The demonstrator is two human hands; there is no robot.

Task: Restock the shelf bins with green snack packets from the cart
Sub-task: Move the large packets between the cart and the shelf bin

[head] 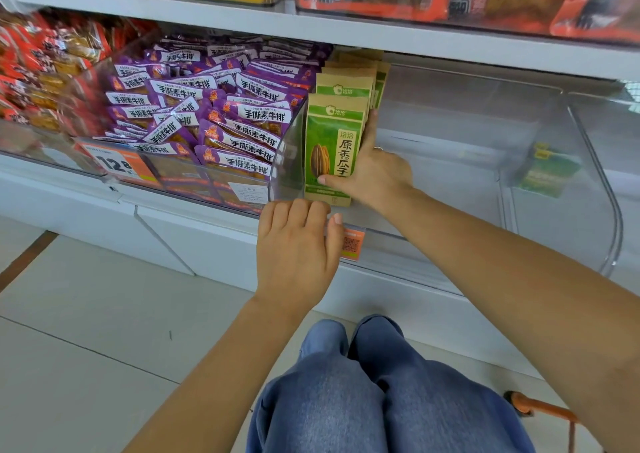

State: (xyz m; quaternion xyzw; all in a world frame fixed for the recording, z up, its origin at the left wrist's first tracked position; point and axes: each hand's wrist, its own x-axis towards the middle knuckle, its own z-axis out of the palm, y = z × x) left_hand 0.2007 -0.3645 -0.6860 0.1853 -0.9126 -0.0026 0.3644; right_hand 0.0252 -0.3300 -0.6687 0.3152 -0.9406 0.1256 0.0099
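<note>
White store shelving fills the view, with a clear plastic bin [450, 162] on the middle shelf as the landmark. Against the bin's left wall stands a row of green snack packets [330, 144], upright and one behind another (each has a brown paper top and a sunflower seed drawn on the front). The right hand [372, 172] reaches into the bin and grips the front packets, thumb across the face of the nearest one and fingers along its right side. The left hand [298, 248] hovers just in front of the bin's lower left corner, fingers relaxed and holding nothing. At the bin's far right wall one more green packet [549, 172] shows blurred through the plastic. Left of the bin sits a neighbouring bin heaped with purple packets [207, 113], and further left red packets [41, 72]. Below the bin, jeans [381, 390] and an orange cart handle [540, 409] show over the tiled floor [86, 331].
</note>
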